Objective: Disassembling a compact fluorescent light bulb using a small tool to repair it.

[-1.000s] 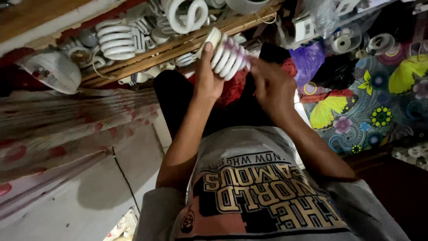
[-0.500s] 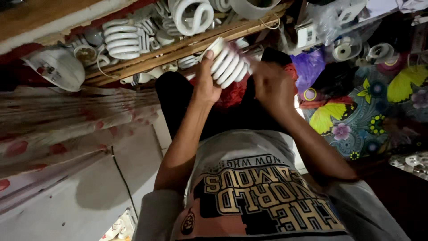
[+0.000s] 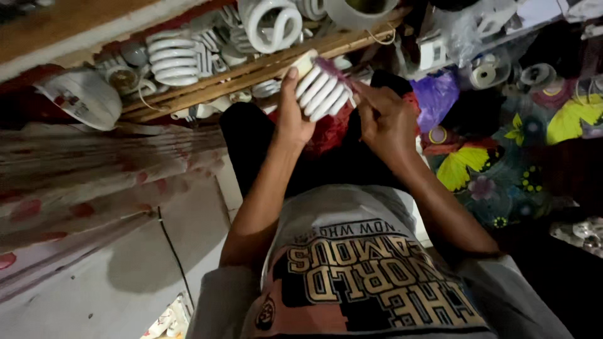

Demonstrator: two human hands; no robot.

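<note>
Clearly the left hand (image 3: 292,119) is closed around a white spiral lamp bulb (image 3: 323,91), thumb up along its pale base and the coiled tubes jutting out toward the right hand. The bulb sits above and just to the right of the left palm, held up in front of the person's lap, close under the front edge of a wooden crate (image 3: 251,72). The right hand (image 3: 386,122) is pinched narrow on a thin purplish tool (image 3: 333,68), whose tip lies across the top of the coils; whether the tip goes between the tubes cannot be told. The two hands are near each other, with the bulb between them. Inside the crate lie more spiral bulbs, one stack of white coils (image 3: 173,58) toward its left end and a looped white tube lamp (image 3: 270,24) further right. A white rounded lamp housing (image 3: 85,97) rests just off the crate's left end. Right of the hands a purple plastic bag (image 3: 436,97) lies on a dark cloth with bright flowers (image 3: 502,169), and a clear bag of white parts (image 3: 465,37) sits near the crate's right end.
</note>
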